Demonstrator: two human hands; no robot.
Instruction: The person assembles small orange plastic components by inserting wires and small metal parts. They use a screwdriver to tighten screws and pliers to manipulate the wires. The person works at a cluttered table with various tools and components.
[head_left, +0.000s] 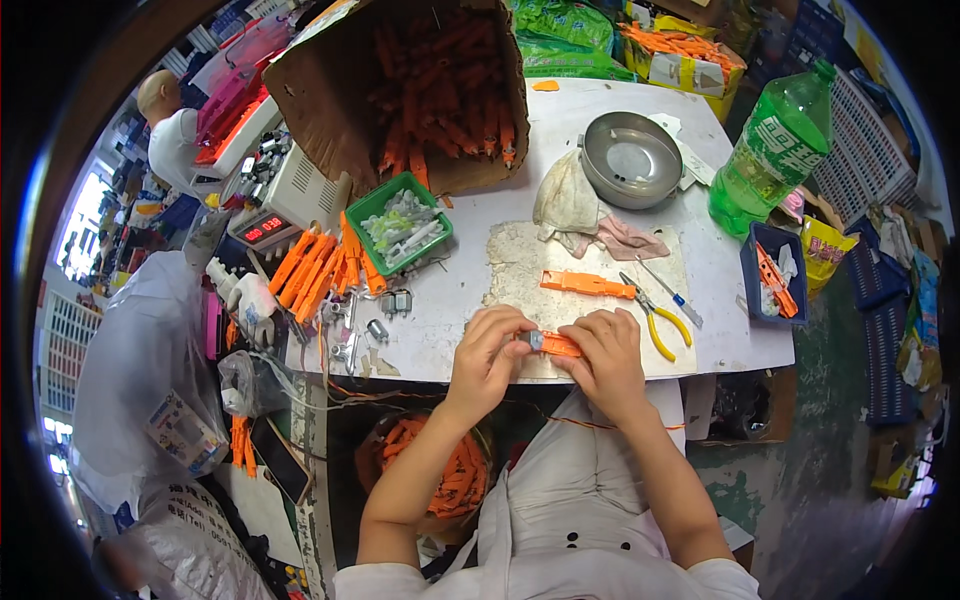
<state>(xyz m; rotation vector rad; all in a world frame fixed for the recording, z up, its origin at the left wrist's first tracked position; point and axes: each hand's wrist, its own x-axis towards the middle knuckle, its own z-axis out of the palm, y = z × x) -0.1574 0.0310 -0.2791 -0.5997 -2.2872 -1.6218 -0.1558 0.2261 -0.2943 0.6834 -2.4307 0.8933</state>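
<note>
At the table's near edge, my left hand (pixel 486 358) pinches one end of an orange plastic part (pixel 560 344). A small grey piece (pixel 534 341) sits at that end, close to my left fingertips. My right hand (pixel 607 362) has its fingers closed on the other end, partly covering it. Just beyond my hands lies a longer orange plastic housing (pixel 585 284). Pliers with yellow handles (pixel 668 331) rest to the right of it, beside a thin screwdriver (pixel 668 287) with a blue-tipped handle.
A tilted cardboard box (pixel 330 85) holds many orange parts. Nearby stand a green basket (pixel 437 237) of small pale pieces, a metal bowl (pixel 630 158), cloths (pixel 570 200), a green bottle (pixel 772 150) and a dark blue bin (pixel 762 238). Orange pieces (pixel 310 272) pile left, beside a display unit (pixel 290 200).
</note>
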